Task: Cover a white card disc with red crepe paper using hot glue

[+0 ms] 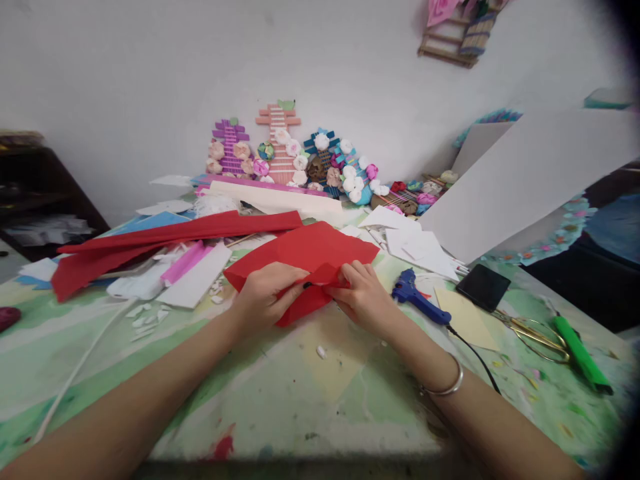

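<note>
A sheet of red paper (305,257) lies on the paint-stained table (280,400) in front of me. My left hand (265,297) pinches its near edge, fingers closed on the paper. My right hand (365,297) grips the same folded edge just to the right, a metal bangle (445,385) on that wrist. The two hands almost touch over the fold.
A long red paper strip (165,243) lies to the left with pink and white scraps. A blue glue gun (417,300), a black phone (483,287), scissors (535,330) and a green marker (580,353) sit right. Paper flower crafts (295,157) and large white boards (525,180) stand behind.
</note>
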The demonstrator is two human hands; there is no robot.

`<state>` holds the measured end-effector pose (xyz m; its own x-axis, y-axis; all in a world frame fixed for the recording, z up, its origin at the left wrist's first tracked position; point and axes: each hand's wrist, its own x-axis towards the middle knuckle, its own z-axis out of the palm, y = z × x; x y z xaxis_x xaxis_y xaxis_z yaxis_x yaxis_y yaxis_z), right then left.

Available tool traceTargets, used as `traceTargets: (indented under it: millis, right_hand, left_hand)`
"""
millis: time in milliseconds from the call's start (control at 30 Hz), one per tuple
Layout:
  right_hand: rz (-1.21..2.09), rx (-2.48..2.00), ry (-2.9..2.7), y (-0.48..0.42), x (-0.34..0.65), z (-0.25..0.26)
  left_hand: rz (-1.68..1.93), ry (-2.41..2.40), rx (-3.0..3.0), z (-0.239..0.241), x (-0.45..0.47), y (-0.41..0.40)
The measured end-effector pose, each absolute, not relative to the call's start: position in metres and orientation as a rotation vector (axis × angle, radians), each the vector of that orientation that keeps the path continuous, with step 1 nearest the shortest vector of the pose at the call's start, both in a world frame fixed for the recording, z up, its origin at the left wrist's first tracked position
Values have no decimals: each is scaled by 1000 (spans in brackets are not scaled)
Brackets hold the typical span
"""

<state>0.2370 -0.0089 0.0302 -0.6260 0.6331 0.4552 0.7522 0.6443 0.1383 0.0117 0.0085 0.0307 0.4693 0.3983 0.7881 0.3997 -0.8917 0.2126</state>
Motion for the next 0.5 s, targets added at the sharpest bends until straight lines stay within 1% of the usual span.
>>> traceTargets:
  millis: [233,400,500]
  right_hand:
    - [-332,-987,-2450,-6,240,27]
    - [-319,-895,-2268,-7,239,26]
    - [-224,-857,-2295,-9,239,27]
  left_hand:
    - [-1508,-456,-2778,31,12,10]
    - [-1368,-396,-2930,34,11,7]
    - [-1293,-365,-3004,37,10,5]
